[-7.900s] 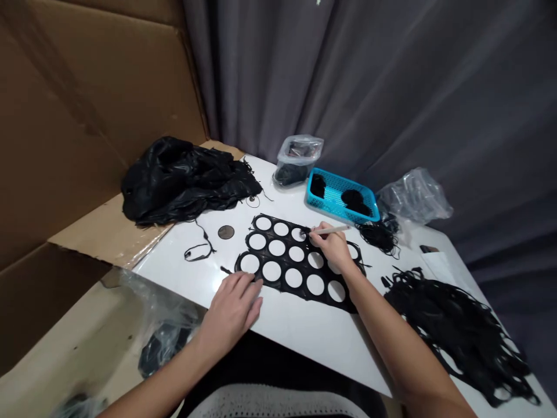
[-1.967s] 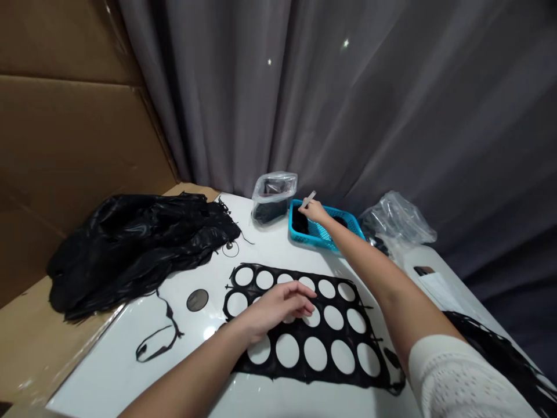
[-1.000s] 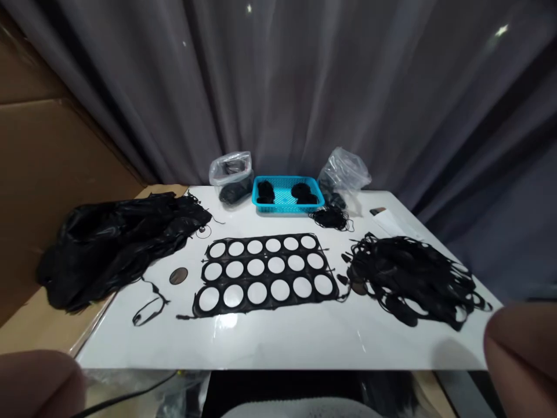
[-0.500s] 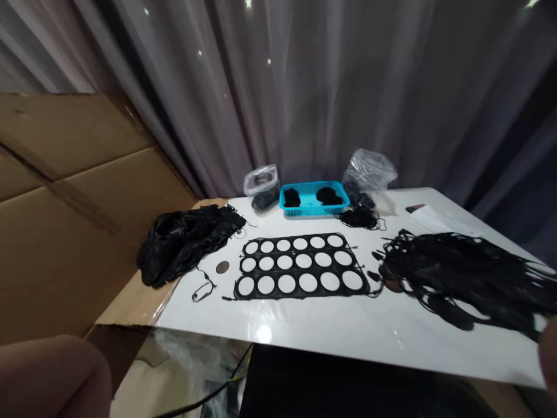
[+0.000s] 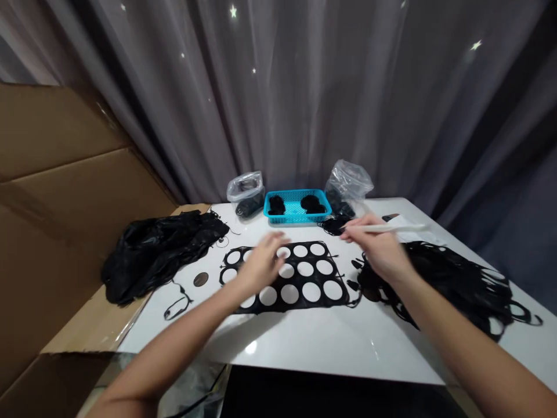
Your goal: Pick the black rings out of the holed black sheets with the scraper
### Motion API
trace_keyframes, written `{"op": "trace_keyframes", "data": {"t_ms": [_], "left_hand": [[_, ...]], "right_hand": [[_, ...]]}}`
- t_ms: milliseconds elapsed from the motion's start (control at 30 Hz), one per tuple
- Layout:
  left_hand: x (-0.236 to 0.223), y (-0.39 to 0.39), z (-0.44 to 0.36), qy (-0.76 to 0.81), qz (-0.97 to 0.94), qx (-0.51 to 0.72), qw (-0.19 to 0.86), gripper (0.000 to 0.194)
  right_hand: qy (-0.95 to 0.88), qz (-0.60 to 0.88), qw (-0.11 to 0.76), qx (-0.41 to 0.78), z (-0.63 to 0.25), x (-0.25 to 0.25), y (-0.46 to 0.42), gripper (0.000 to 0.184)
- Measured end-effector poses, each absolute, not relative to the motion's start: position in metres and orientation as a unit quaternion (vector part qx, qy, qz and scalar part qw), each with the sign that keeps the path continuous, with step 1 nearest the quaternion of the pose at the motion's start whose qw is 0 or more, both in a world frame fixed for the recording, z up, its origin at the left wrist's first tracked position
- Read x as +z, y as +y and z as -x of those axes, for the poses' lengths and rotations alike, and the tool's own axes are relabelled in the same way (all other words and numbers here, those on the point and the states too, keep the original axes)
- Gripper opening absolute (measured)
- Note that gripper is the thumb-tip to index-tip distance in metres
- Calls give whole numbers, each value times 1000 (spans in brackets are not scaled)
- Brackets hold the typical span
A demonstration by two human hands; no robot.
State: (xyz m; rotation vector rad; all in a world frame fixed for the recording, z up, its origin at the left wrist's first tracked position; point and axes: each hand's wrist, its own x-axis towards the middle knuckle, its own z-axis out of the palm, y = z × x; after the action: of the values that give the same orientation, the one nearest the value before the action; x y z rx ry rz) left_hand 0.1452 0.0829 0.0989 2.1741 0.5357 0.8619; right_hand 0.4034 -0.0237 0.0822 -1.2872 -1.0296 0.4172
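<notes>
A flat black sheet with rows of round cut-out holes [image 5: 296, 278] lies on the white table. My left hand [image 5: 262, 264] is over its left half, fingers somewhat spread and blurred, with nothing seen in them; it hides several of the holes. To the right of the sheet, my right hand [image 5: 383, 249] is closed on a slim white pen-like tool [image 5: 400, 228], which points left in the fingertips. Whether its tip has a blade or point is too small to tell. Beneath that hand and forearm lies a pile of black strips and loops [image 5: 456, 284].
A blue basket [image 5: 297, 219] with two black bundles stands at the back, between a clear tub [image 5: 246, 194] and a clear plastic bag [image 5: 350, 183]. Crumpled black material [image 5: 156, 249] and a dark disc [image 5: 201, 280] lie left, near a large cardboard box [image 5: 65, 186].
Both hands have come in from the lower edges and reached over the table. The white pen-like tool now shows in my right hand. The view has shifted slightly.
</notes>
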Motion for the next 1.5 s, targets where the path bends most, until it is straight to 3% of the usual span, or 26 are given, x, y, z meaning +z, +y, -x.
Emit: {"op": "trace_keyframes", "data": {"t_ms": [133,167,333,1167,1333,1500], "left_hand": [[33,83,-194,127,-955,175,202,41],[19,80,-202,121,-971,144,150,45],[-9,73,-214,140,-978,128,92,53],[-8,75,-212,130,-982,102,88,54],[-7,75,-212,130,-981,104,97,55],[-9,74,-212,129,-981,101,103,54]], "right_hand": [[-428,603,573,353,-410,40,6,23],[-432,611,554,364,-412,31,12,21],[-530,637,447,337,-424,8,27,15],[-525,652,411,360,-428,8,33,15],[-609,645,383,259,-416,7,26,13],[-724,652,221,54,-414,13,28,19]]}}
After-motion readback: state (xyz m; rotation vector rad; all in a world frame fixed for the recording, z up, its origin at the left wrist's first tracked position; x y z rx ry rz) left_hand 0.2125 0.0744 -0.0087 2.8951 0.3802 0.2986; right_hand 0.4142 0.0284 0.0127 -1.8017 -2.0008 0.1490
